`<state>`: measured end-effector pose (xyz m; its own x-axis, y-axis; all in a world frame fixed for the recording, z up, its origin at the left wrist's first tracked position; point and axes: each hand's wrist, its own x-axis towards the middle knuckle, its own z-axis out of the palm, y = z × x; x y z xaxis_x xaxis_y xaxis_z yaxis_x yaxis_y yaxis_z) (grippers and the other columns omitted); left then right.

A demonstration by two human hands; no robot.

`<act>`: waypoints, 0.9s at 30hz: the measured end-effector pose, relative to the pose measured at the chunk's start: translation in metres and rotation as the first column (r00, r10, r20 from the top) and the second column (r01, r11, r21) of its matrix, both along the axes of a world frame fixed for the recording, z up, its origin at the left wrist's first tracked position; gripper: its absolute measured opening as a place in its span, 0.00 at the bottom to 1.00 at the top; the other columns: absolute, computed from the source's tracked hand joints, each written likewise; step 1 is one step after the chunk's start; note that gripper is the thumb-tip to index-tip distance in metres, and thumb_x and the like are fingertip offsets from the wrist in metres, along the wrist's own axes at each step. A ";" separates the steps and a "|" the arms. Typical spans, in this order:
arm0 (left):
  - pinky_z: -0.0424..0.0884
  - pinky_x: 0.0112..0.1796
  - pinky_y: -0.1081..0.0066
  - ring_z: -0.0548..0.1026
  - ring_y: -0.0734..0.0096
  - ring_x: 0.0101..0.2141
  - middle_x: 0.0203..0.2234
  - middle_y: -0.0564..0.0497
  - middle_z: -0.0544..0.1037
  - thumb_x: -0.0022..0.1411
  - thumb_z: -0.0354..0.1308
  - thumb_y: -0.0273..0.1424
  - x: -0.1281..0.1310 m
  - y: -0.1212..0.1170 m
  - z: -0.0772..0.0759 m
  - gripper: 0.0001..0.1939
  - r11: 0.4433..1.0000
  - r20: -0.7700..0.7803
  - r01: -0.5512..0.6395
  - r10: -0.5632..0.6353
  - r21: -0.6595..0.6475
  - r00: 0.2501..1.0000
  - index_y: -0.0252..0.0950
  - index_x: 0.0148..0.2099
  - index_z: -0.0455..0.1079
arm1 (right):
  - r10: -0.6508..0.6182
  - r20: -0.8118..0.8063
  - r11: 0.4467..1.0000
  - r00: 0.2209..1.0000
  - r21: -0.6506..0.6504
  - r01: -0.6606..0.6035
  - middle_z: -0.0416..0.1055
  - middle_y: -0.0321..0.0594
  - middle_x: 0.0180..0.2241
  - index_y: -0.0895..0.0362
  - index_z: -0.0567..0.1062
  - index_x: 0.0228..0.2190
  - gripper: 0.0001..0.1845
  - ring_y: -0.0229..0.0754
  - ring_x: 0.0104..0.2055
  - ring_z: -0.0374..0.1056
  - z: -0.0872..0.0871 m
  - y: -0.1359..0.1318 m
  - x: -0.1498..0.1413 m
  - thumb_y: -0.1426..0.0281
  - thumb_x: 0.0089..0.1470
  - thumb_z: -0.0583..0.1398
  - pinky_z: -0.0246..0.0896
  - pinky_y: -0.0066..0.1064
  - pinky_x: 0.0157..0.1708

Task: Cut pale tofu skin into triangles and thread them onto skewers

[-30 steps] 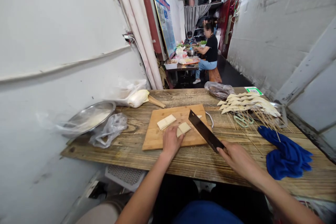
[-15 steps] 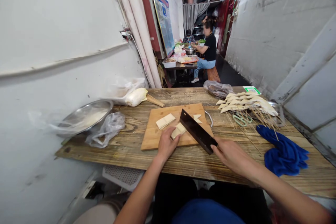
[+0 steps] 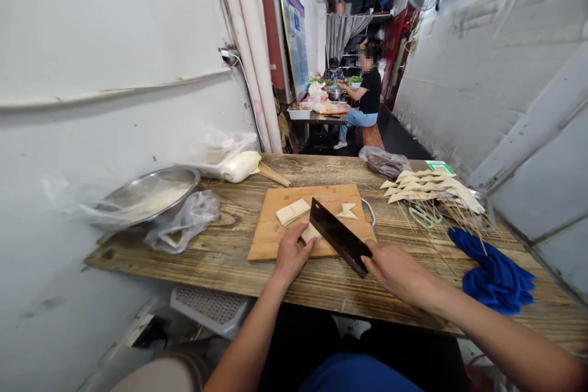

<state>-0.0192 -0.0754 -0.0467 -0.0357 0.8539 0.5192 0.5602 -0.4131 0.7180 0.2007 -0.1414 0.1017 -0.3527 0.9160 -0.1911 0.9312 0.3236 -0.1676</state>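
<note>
On the wooden cutting board (image 3: 271,239), my left hand (image 3: 293,252) grips a small pale stack of tofu sheets (image 3: 312,233) between thumb and fingers. My right hand (image 3: 395,264) is closed round the handle of a dark cleaver (image 3: 337,234). The blade lies slantwise across the board, its edge against the right side of the held stack and hiding part of it. Beyond my left fingers rests a rectangular tofu stack (image 3: 293,212). Cut triangular tofu pieces (image 3: 348,211) lie to the right of the blade.
Skewered tofu pieces (image 3: 432,187), green-handled scissors (image 3: 423,217) and a blue cloth (image 3: 496,275) occupy the table's right side. At left are a metal basin (image 3: 151,199), a plastic bag (image 3: 188,220) and a pale cabbage (image 3: 241,166). People sit at a farther table (image 3: 321,117).
The cleaver has shifted left over the held stack, covering more of it. More cut tofu now shows to the right of the blade. My left hand keeps its grip.
</note>
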 end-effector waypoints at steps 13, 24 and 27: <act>0.69 0.48 0.60 0.72 0.63 0.45 0.43 0.43 0.75 0.54 0.59 0.32 -0.012 0.003 -0.001 0.16 0.998 -0.017 0.057 -0.056 0.030 0.998 0.33 0.45 0.71 | -0.005 0.052 1.000 0.999 0.005 0.005 0.74 0.50 0.31 0.64 0.67 0.38 0.13 0.48 0.34 0.72 0.004 -0.001 -0.011 0.70 0.59 0.47 0.52 0.30 0.28; 0.69 0.48 0.59 0.71 0.62 0.45 0.43 0.41 0.75 0.56 0.57 0.31 -0.008 0.005 -0.003 0.16 0.993 -0.108 0.075 -0.064 0.095 0.992 0.31 0.46 0.70 | 0.007 0.079 1.000 0.997 -0.006 -0.007 0.74 0.51 0.30 0.63 0.66 0.37 0.12 0.48 0.32 0.71 0.005 -0.005 -0.017 0.71 0.59 0.46 0.52 0.30 0.27; 0.69 0.47 0.58 0.71 0.62 0.46 0.43 0.42 0.75 0.57 0.56 0.32 -0.007 0.005 -0.005 0.16 0.991 -0.125 0.073 -0.059 0.114 0.990 0.33 0.47 0.70 | 0.025 0.062 1.000 0.998 -0.003 -0.025 0.73 0.51 0.29 0.63 0.66 0.36 0.12 0.47 0.31 0.71 0.003 -0.006 -0.017 0.72 0.58 0.46 0.52 0.30 0.26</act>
